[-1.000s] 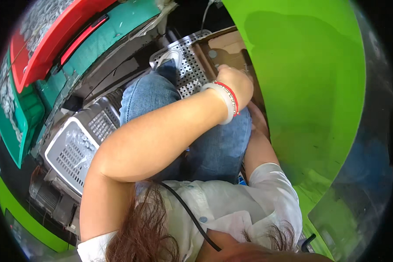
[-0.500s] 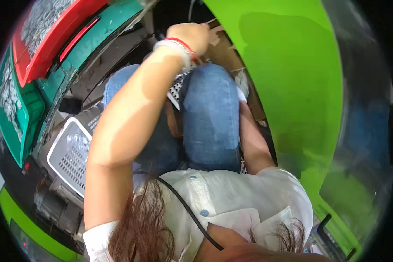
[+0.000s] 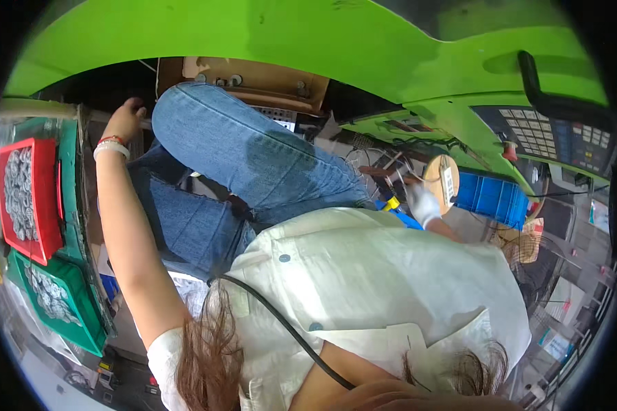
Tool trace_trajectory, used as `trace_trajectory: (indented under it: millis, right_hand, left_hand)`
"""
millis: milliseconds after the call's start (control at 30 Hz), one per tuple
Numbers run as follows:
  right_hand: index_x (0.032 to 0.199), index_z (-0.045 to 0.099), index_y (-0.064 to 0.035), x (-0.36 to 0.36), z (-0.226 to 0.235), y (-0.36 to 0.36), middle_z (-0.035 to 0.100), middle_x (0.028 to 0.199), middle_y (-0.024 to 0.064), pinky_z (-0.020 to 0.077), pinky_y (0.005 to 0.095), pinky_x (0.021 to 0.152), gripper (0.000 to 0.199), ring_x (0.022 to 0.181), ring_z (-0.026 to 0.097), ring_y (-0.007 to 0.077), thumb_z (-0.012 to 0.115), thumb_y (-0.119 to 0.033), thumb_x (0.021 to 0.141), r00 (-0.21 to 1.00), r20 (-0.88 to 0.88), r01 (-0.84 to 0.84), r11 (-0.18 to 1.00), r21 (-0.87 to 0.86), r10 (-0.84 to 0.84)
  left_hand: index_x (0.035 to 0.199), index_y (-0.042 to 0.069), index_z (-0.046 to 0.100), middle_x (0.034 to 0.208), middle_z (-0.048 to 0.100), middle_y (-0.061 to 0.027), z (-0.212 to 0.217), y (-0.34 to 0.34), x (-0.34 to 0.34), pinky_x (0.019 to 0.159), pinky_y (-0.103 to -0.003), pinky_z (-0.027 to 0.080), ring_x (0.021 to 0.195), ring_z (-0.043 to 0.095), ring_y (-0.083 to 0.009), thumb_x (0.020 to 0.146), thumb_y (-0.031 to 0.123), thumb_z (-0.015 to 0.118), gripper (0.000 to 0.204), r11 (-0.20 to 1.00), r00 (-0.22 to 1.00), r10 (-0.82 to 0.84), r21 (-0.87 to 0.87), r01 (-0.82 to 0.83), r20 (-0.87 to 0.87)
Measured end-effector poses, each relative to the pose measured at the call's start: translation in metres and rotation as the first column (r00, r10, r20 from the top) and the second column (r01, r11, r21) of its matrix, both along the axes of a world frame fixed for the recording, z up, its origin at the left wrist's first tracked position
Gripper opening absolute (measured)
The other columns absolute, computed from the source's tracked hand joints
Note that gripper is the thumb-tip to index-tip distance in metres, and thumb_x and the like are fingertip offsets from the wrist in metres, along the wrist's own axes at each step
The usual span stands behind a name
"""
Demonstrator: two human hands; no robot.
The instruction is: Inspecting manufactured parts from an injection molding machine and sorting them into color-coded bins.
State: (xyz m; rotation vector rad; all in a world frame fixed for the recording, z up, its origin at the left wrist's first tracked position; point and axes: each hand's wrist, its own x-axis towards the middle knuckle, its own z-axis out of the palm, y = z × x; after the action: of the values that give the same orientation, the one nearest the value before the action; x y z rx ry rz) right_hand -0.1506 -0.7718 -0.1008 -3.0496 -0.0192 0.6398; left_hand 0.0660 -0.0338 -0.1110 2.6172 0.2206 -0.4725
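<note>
My bare left hand [image 3: 125,122], with a red and a white band at its wrist, is stretched out beyond my knee. Its fingers curl at a pale rail [image 3: 101,116] beside the teal-topped bench [image 3: 69,171]; the fingertips are partly hidden. Out to the right, my right hand [image 3: 424,204] wears a white glove and is smeared by motion, so its fingers do not show clearly. Nearest to it is a round wooden stool seat [image 3: 441,181] with a white label. A blue and yellow object [image 3: 393,205] lies just left of the glove.
A bright green machine [image 3: 253,34] spans the far side, with a black handle [image 3: 531,75] and a control panel [image 3: 535,133]. Red [image 3: 46,226] and green [image 3: 82,318] trays of grey rings sit left. A cardboard box [image 3: 308,85] lies beyond my knees; a blue crate [image 3: 490,198] stands right.
My body and view have turned right, so the green machine now crosses the top. My right hand has come out from beside my knee to the stool; my left arm now reaches along the bench.
</note>
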Motion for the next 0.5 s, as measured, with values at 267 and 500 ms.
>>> trace_trajectory:
  millis: [267, 500]
  right_hand:
    - [0.113, 0.059, -0.0067, -0.029, -0.099, -0.045, 0.06, 0.113, 0.0217, 0.046, 0.0402, 0.089, 0.034, 0.104, 0.058, 0.0378, 0.054, -0.027, 0.086, 0.873, -0.392, 0.334, 0.941, 0.051, -0.289]
    - [0.107, 0.061, -0.0061, 0.202, -0.112, 0.21, 0.062, 0.109, 0.02, 0.0461, 0.0408, 0.089, 0.024, 0.105, 0.057, 0.0364, 0.051, -0.021, 0.09, 0.966, 0.089, -0.254, 0.847, 0.467, 0.241]
  left_hand:
    - [0.123, -0.001, 0.052, 0.117, 0.06, -0.0233, 0.008, -0.034, 0.002, 0.094, -0.035, 0.044, 0.111, 0.058, -0.0323, 0.086, 0.017, 0.058, 0.042, 0.992, 0.999, -0.049, -0.112, 0.049, 0.003]
    - [0.12, 0.003, 0.054, 0.11, 0.061, -0.0262, 0.008, -0.015, -0.005, 0.088, -0.043, 0.047, 0.104, 0.058, -0.039, 0.09, 0.015, 0.046, 0.034, 0.999, 0.999, -0.034, 0.04, 0.033, 0.019]
